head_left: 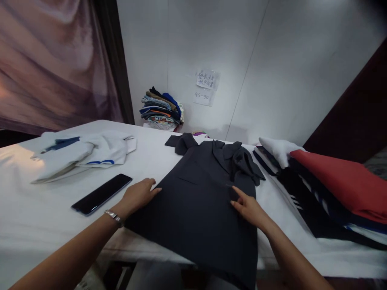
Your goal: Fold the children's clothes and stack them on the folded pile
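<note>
A dark grey collared shirt (187,205) lies spread on the white-covered table, collar at the far end, its hem hanging over the front edge. Its sleeves are bunched at the far left and right. At the shirt's left edge is my left hand (139,196), with a metal band on the wrist; its thumb reaches onto the cloth and its fingers are apart. My right hand (248,207) is over the right half of the shirt, index finger stretched out and thumb apart from it. Neither hand grips the cloth.
A black phone (102,194) lies left of my left hand, with white garments (102,149) beyond it. Folded clothes, red on top (335,177), are stacked at the right. Another clothes stack (161,106) stands by the wall, near handwritten paper notes (204,96).
</note>
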### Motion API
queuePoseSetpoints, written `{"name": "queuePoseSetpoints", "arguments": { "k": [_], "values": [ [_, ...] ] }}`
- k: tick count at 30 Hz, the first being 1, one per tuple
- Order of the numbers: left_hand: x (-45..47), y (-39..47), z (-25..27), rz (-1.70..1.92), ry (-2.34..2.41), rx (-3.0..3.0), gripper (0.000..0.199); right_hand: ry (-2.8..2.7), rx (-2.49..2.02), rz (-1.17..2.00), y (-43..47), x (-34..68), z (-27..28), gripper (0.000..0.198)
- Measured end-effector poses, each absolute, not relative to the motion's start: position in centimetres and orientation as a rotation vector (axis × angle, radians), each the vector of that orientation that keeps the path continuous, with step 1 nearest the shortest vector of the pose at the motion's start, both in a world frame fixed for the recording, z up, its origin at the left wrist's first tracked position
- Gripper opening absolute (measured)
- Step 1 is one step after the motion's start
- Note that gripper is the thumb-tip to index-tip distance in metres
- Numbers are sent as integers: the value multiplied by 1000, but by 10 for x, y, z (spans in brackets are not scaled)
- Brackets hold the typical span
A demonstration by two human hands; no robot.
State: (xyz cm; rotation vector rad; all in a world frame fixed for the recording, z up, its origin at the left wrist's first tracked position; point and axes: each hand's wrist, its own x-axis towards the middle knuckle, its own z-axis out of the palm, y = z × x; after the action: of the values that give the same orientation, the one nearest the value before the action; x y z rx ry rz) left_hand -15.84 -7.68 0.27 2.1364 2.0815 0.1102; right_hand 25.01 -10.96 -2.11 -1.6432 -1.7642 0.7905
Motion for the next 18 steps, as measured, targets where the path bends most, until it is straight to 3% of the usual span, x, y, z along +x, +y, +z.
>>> {"name": "queuePoseSetpoints", "arguments": {
  "k": [4, 11, 14, 18],
  "values": [
    [-118, -60, 7, 367, 1742, 2417, 53, -1991, -1635, 232, -88, 243, -11, 52],
    [-96, -25, -46, 211, 1690, 2543, 68, -2377, -1561, 423, -74, 225, -40, 50],
    [-104, -19, -64, 238, 1697, 2600, 71, -2162, -1413, 432, -67, 249, -47, 41],
    [-107, -18, -68, 264, 1706, 2631, 71, -1745, -1482, 178, -48, 302, -39, 31]
  ]
}}
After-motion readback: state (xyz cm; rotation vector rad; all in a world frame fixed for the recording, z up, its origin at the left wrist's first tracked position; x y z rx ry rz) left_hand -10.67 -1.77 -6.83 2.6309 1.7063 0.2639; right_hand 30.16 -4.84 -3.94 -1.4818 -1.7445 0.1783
